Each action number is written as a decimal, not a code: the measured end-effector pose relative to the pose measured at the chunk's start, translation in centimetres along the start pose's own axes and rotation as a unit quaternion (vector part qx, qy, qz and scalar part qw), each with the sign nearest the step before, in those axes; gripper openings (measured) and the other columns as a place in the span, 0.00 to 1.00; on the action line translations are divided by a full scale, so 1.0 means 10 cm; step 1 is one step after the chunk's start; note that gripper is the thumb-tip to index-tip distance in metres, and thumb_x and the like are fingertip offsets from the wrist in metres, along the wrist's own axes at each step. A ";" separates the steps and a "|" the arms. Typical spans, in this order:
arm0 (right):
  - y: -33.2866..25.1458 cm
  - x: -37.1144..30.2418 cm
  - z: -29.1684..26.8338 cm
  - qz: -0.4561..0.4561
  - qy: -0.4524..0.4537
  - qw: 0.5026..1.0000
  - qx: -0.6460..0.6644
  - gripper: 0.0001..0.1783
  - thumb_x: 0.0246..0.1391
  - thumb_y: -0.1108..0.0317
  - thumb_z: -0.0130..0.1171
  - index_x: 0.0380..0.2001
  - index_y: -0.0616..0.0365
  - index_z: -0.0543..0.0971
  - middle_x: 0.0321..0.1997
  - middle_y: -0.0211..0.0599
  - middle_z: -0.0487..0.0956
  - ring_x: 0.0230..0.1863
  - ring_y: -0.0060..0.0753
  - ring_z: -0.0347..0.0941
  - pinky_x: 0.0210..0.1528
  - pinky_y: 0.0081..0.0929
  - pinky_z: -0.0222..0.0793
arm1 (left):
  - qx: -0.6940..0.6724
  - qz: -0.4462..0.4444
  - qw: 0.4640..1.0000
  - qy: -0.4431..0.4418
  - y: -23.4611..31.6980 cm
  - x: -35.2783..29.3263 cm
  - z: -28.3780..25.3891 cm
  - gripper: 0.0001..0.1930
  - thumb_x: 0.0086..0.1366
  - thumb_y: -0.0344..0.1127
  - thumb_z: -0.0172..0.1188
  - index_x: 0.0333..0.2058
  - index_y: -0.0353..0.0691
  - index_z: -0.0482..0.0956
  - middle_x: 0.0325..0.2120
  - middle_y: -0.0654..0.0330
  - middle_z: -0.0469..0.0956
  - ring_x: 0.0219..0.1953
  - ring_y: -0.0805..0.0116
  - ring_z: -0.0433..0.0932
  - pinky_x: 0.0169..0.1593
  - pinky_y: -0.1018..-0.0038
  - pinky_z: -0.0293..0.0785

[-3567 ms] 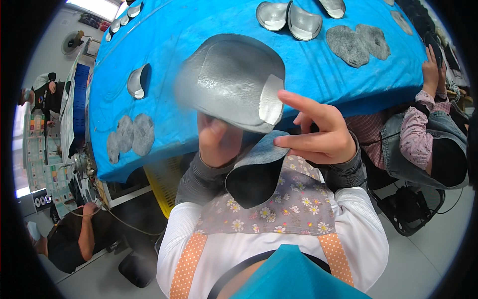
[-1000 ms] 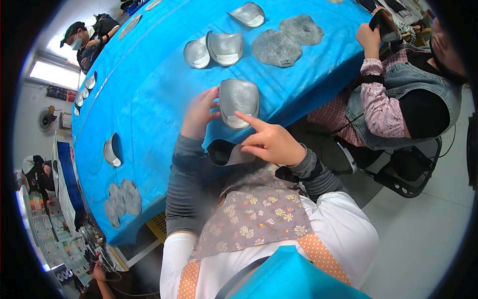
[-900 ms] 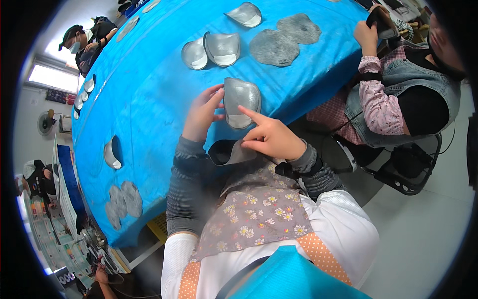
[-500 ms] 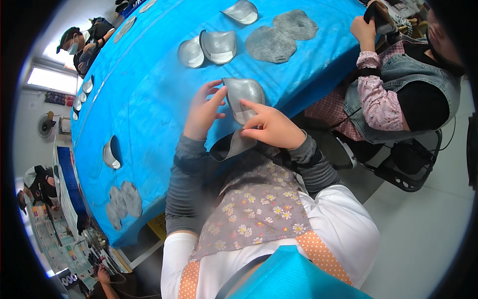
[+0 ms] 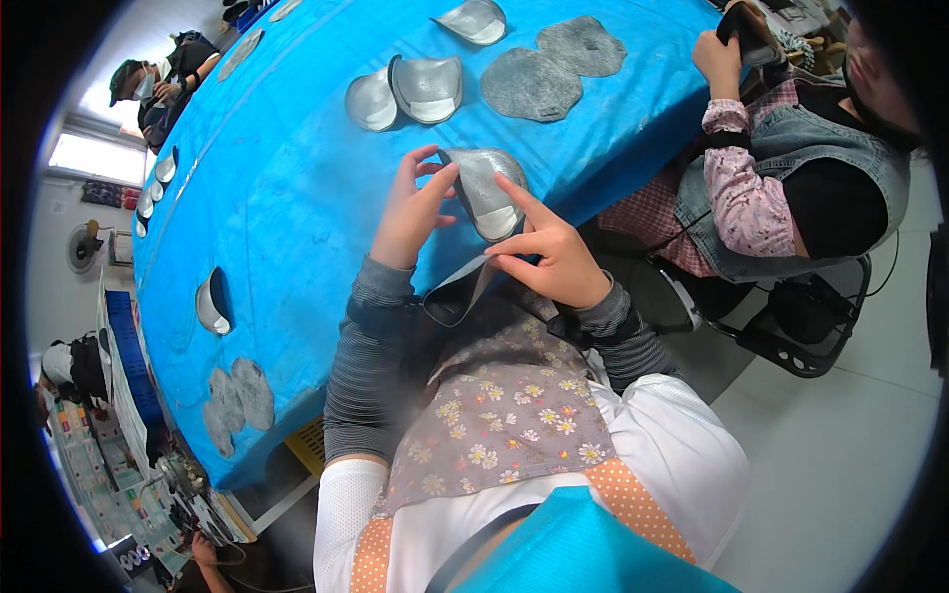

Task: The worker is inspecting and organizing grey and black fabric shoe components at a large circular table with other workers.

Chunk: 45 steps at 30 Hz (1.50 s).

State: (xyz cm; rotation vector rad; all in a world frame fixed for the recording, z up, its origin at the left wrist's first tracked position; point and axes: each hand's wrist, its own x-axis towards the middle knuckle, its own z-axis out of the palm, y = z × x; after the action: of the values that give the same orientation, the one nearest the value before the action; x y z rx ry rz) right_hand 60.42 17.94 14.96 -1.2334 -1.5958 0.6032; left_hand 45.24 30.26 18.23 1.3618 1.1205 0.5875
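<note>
A silver curved shell piece (image 5: pixel 484 183) with a whitish band at its near end lies at the table's near edge. My left hand (image 5: pixel 407 212) pinches its upper left edge between thumb and forefinger, the other fingers apart. The forefinger of my right hand (image 5: pixel 559 259) rests stretched out on the shell's face. Below it, that hand's thumb and bent fingers grip the edge of a second curved piece (image 5: pixel 463 296), dark inside with a grey rim. This one hangs over my flowered apron (image 5: pixel 514 415), partly in shadow.
Beyond my hands, more silver shells (image 5: pixel 427 89) and flat grey felt-like pieces (image 5: pixel 532 84) lie on the blue-covered table (image 5: pixel 287 178). Another shell (image 5: pixel 213 301) and grey pieces (image 5: pixel 237 395) lie left. A co-worker (image 5: pixel 751 188) sits close at right, holding a dark piece.
My right forefinger has slid up and straightened along the silver shell, baring more of the whitish band. The lower dark piece has tilted slightly. My left hand keeps its place at the edge.
</note>
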 end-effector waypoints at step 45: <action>-0.26 0.16 -0.35 -0.203 0.013 0.976 -0.083 0.07 0.39 0.72 0.64 0.26 0.58 0.79 0.50 0.39 0.74 0.40 0.40 0.74 0.39 0.30 0.70 | -0.200 -0.065 0.972 -0.107 -0.37 0.17 -0.22 0.23 0.64 0.45 0.49 0.56 0.48 0.59 0.45 0.61 0.69 0.39 0.70 0.72 0.37 0.73 0.73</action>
State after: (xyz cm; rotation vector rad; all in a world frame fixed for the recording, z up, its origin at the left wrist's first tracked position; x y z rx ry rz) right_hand 62.52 17.85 19.10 -0.9852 -1.8376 0.1965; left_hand 42.97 32.05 14.62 0.9694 0.8528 0.5239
